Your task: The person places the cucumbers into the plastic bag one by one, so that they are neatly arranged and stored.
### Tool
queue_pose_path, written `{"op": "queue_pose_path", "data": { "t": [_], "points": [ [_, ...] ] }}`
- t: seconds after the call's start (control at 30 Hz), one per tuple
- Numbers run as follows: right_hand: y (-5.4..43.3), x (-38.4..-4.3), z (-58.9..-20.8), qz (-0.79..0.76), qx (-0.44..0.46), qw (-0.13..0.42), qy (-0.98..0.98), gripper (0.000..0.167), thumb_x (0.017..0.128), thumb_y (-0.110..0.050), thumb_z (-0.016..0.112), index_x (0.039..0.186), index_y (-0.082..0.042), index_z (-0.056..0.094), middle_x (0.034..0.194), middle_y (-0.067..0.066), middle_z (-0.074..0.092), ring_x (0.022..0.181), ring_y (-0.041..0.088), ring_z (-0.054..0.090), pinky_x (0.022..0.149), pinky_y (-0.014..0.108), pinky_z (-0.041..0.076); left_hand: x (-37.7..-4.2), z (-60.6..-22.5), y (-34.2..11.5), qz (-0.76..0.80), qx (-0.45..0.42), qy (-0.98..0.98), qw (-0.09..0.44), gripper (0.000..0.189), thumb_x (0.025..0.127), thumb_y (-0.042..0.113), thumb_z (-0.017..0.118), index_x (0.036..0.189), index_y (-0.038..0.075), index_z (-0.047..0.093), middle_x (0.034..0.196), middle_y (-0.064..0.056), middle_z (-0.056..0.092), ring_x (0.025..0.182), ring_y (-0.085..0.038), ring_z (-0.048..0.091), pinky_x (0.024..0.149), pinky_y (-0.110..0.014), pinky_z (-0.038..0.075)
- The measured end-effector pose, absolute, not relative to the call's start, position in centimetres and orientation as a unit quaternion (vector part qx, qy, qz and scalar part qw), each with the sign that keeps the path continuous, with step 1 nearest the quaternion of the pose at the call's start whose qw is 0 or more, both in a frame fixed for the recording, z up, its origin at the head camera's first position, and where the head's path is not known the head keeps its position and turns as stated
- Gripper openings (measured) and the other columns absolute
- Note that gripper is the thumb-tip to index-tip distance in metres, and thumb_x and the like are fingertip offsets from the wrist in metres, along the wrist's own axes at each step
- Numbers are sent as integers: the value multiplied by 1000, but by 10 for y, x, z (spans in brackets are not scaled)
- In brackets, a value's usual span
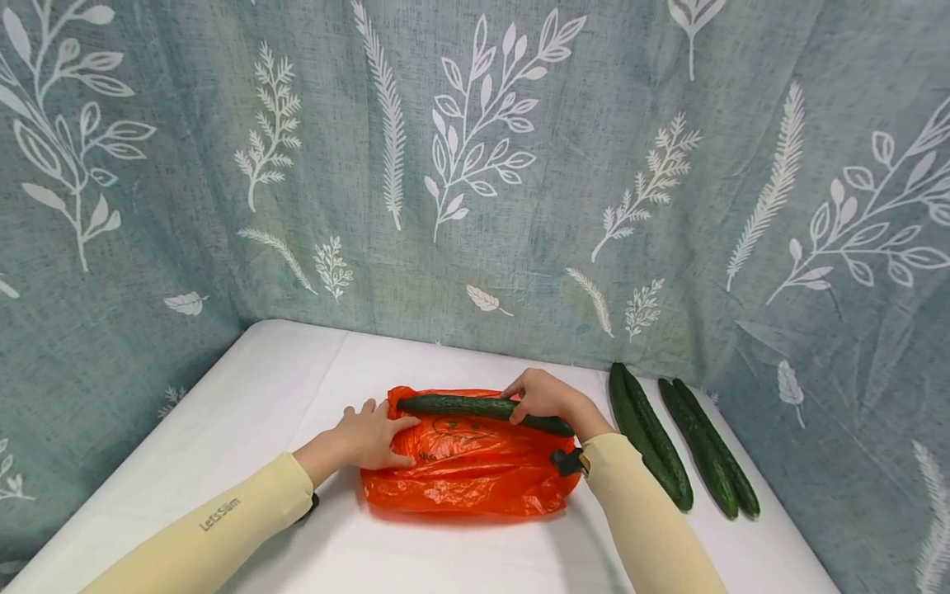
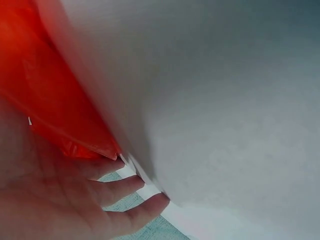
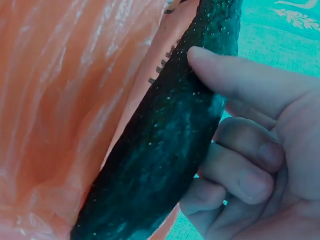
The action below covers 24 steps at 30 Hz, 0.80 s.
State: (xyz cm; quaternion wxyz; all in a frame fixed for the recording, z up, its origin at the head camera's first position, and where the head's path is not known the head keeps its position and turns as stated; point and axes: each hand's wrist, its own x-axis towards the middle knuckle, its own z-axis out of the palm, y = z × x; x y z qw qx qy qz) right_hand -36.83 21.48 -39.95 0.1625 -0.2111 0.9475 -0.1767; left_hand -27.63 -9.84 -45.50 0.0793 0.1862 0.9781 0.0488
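Observation:
A long dark green cucumber (image 1: 460, 405) lies lengthwise across the upper part of a red plastic bag (image 1: 475, 470) in the head view. My right hand (image 1: 545, 394) grips it right of its middle; the right wrist view shows the thumb on one side of the cucumber (image 3: 155, 135) and curled fingers at the other. My left hand (image 1: 373, 437) rests at the bag's left side with its fingers spread. In the left wrist view those fingers (image 2: 127, 220) reach past the bag's edge, palm beside the red plastic (image 2: 55, 90).
Two cucumbers (image 1: 646, 429) lie side by side to the right of the bag, and another pair (image 1: 708, 450) sits farther right near the edge of the white table (image 1: 297, 363). A grey-green leaf-patterned cloth (image 1: 356, 165) hangs behind and on both sides.

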Motion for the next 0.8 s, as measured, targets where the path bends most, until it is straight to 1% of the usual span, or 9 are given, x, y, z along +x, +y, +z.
{"op": "queue_pose_path", "data": {
  "t": [0.07,0.13,0.23,0.47,0.67,0.8],
  "points": [
    [213,-369,-402,-163,-208,161,951,41,79,-10,83,119,-16,77,125,4,71,116,26,63,96,44,53,-276,-456,-98,51,187,978,79,72,86,66,67,148,33,51,146,-24,46,133,-46,43,99,-67,38],
    [212,-369,-403,-150,-206,160,953,41,80,-10,83,120,-16,76,125,5,71,118,29,63,97,45,52,-276,-457,-98,52,187,978,79,72,85,66,67,148,34,51,146,-24,46,132,-46,43,99,-67,38],
    [211,-370,-405,-141,-207,163,954,41,81,-10,83,122,-15,75,125,6,71,117,29,63,97,44,52,-277,-458,-99,52,188,978,77,72,85,66,67,148,34,51,146,-24,46,131,-45,43,99,-67,38],
    [213,-370,-413,-143,-192,190,952,44,84,-11,81,127,-16,72,131,9,67,115,29,63,96,44,53,-278,-461,-99,48,189,978,72,73,85,68,66,148,35,50,147,-24,45,132,-45,43,99,-67,38],
    [214,-369,-414,-147,-212,183,949,46,84,-9,81,128,-14,71,127,8,69,109,25,63,95,43,52,-278,-462,-99,48,191,978,69,74,83,69,67,147,36,51,146,-24,45,129,-44,44,97,-66,39],
    [213,-369,-415,-147,-211,184,949,47,85,-9,80,130,-14,70,128,8,68,111,26,63,96,44,52,-280,-463,-100,49,191,978,67,74,83,69,67,147,36,52,146,-24,45,128,-43,45,96,-65,39]
  ]
}}
